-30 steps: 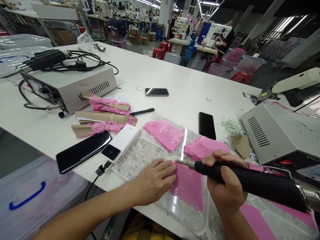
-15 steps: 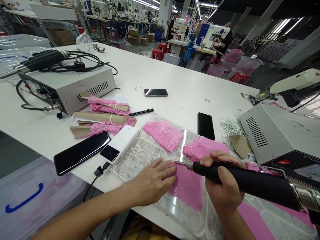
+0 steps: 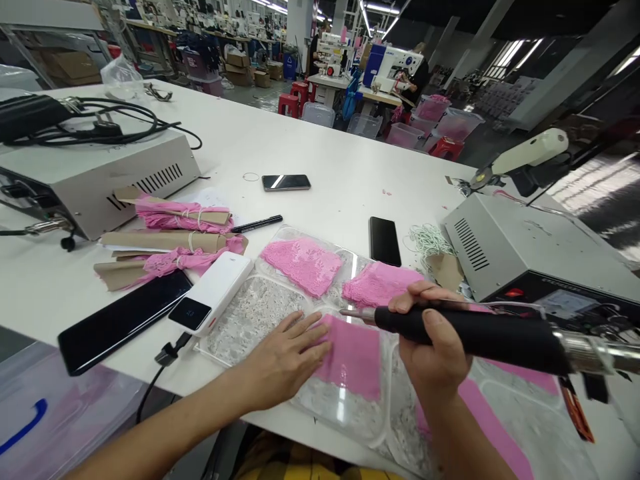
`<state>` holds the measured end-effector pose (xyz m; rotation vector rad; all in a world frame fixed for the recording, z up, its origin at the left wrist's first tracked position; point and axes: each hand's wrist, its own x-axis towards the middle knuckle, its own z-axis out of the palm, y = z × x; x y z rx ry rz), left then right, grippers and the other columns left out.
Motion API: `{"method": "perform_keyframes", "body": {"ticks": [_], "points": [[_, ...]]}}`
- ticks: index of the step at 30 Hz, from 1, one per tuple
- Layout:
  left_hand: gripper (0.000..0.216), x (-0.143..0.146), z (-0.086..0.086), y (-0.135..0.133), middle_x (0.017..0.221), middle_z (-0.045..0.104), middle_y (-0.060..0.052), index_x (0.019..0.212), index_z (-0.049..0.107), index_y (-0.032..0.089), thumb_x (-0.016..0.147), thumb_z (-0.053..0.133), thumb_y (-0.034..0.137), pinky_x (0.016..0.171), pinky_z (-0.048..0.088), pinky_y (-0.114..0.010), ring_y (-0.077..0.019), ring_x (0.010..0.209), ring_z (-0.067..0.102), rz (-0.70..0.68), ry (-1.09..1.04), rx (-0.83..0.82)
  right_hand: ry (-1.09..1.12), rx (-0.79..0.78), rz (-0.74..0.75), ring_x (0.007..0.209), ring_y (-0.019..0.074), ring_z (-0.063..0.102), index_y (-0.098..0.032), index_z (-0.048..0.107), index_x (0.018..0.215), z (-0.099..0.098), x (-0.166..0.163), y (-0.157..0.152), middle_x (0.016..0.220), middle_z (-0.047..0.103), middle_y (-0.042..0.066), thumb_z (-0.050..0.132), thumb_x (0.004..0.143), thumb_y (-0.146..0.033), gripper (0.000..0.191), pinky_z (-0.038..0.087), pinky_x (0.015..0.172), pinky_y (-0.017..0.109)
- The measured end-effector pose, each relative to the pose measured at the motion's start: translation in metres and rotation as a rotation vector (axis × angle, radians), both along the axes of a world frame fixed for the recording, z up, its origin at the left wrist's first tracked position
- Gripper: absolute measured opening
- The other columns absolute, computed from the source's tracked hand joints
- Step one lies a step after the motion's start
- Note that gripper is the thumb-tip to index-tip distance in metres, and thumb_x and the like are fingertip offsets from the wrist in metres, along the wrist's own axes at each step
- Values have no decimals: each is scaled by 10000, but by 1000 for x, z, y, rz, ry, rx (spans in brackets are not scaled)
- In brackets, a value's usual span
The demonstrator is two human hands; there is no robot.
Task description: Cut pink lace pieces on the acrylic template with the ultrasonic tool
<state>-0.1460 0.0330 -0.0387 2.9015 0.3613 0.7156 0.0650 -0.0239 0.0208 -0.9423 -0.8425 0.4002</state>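
My right hand [image 3: 429, 347] grips a black-handled cutting tool [image 3: 480, 331] whose metal tip [image 3: 350, 312] points left, just above a pink lace piece [image 3: 356, 357]. My left hand [image 3: 283, 357] lies flat with fingers spread, pressing the left edge of that lace onto a clear scratched plate [image 3: 260, 310]. Two more pink lace pieces [image 3: 303, 263] [image 3: 377, 283] lie farther back on the plate.
A white power bank [image 3: 213, 293] and a dark phone [image 3: 123, 320] lie at left, beside bundles of pink lace tied to brown card [image 3: 175, 237]. Grey control boxes stand at left [image 3: 95, 177] and right [image 3: 520, 257]. A pen [image 3: 257, 224], two phones [image 3: 285, 181] [image 3: 385, 241] and white cord [image 3: 425, 237] lie behind.
The view has shifted right, so everything sits farther left in the picture. Both hands keep their hold; the tool tip stays at the lace's upper edge near my left fingertips.
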Motion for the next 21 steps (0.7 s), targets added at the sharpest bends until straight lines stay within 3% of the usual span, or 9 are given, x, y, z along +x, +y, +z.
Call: {"method": "perform_keyframes", "body": {"ticks": [4,9,15,21], "points": [[306,0,4,-1,1321,620,-102,1250,610,135,992,451,176,1091,430,-475,-277,1334,485,-24,-18,22,-3,-44,-120,619,120,563,-194,620,810,9,26,-21,861,594,15,594,705,-216,111,510,634,340],[284,17,12,-15,1304,631,-111,1205,634,121,980,467,170,1092,445,-443,-259,1313,512,-76,-30,21,18,-59,-196,575,127,568,-189,622,790,-2,45,-42,830,608,14,599,672,-223,126,502,588,343],[296,52,2,-35,1293,635,-136,1196,622,78,935,497,139,1056,472,-438,-272,1215,594,-66,24,46,48,-45,-198,583,131,571,-193,630,800,-7,47,-46,830,615,10,594,663,-217,143,508,592,346],[338,68,-3,-40,1348,590,-155,1263,575,80,978,488,240,1077,440,-445,-278,1290,533,-51,70,36,59,-2,-187,571,131,565,-197,639,821,-9,50,-47,847,617,16,583,675,-214,158,500,566,344]]}}
